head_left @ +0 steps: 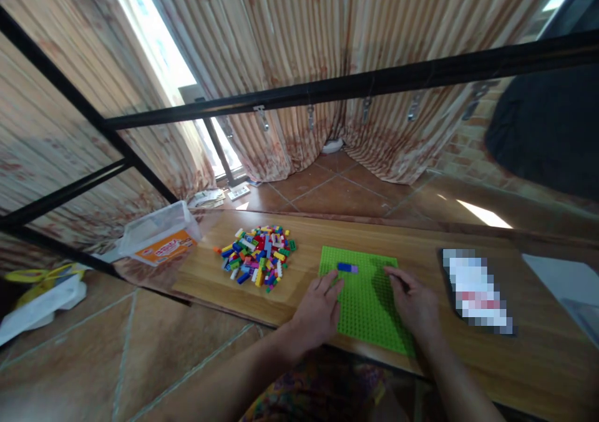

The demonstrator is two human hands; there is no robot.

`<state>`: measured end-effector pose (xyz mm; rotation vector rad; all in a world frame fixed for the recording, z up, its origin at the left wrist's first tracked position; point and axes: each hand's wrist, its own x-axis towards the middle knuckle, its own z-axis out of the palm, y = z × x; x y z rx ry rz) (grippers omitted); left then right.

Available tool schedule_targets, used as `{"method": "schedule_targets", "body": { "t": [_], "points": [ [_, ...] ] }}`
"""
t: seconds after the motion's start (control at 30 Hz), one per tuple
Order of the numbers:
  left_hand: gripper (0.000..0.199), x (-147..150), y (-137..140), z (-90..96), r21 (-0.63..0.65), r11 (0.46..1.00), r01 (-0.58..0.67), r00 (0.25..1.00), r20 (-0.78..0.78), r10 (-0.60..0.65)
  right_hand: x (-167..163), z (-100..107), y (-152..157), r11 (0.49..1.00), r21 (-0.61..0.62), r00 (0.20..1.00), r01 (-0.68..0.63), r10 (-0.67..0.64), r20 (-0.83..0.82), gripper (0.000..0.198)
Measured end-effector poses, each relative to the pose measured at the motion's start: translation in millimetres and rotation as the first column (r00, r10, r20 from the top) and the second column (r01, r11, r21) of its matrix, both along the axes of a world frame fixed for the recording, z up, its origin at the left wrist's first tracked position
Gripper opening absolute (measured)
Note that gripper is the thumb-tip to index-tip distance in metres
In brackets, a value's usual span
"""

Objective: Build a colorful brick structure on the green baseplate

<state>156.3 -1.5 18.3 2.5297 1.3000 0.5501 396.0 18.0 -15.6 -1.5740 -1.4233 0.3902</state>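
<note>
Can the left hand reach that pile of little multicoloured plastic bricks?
Probably yes: the left hand is near the multicoloured plastic brick pile, and only flat brown wooden tabletop shows between them.

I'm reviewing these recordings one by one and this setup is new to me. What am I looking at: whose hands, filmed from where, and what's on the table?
There is no machine here: a person works with two bare hands. The single picture comes from a camera worn on their head, looking forward and down.

On the brown wooden table lies a square green studded baseplate with a small blue-and-purple brick piece near its far left corner. To its left is a heap of small multicoloured plastic bricks; to its right, a black-edged flat device with its face pixelated.

The left hand is at the plate's left edge, fingers loosely spread. The right hand is at the right side, fingertips together; whether they hold anything is unclear.
</note>
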Motion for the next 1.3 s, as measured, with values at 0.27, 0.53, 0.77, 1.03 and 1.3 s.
{"method": "schedule_targets", "body": {
  "t": [0.27,0.53,0.77,1.03,1.3],
  "points": [
    [0.036,-90,38,22.8,0.234,0.877,-0.42,0.904,0.016,0.428,-3,0,-1,0.999,0.037,0.998,-0.016,0.013,0.062,0.028],
    [0.027,-104,57,22.9,0.303,0.821,-0.485,0.836,-0.117,0.537,-6,-1,0,0.997,0.053,0.993,-0.058,0.052,0.102,0.028],
    [0.018,-110,63,19.6,0.311,0.83,-0.463,0.845,-0.128,0.519,-10,5,0,0.998,0.041,0.995,-0.055,0.052,0.083,0.029],
    [0.015,-85,51,33.3,0.02,0.929,-0.368,0.916,0.177,0.359,-20,14,-3,0.991,0.12,0.997,-0.06,0.064,-0.032,0.025],
    [0.022,9,43,36.2,-0.329,0.942,-0.059,0.883,0.422,0.203,-34,32,-15,0.943,0.075,0.944,-0.323,0.327,-0.04,0.032]
  ]
}}
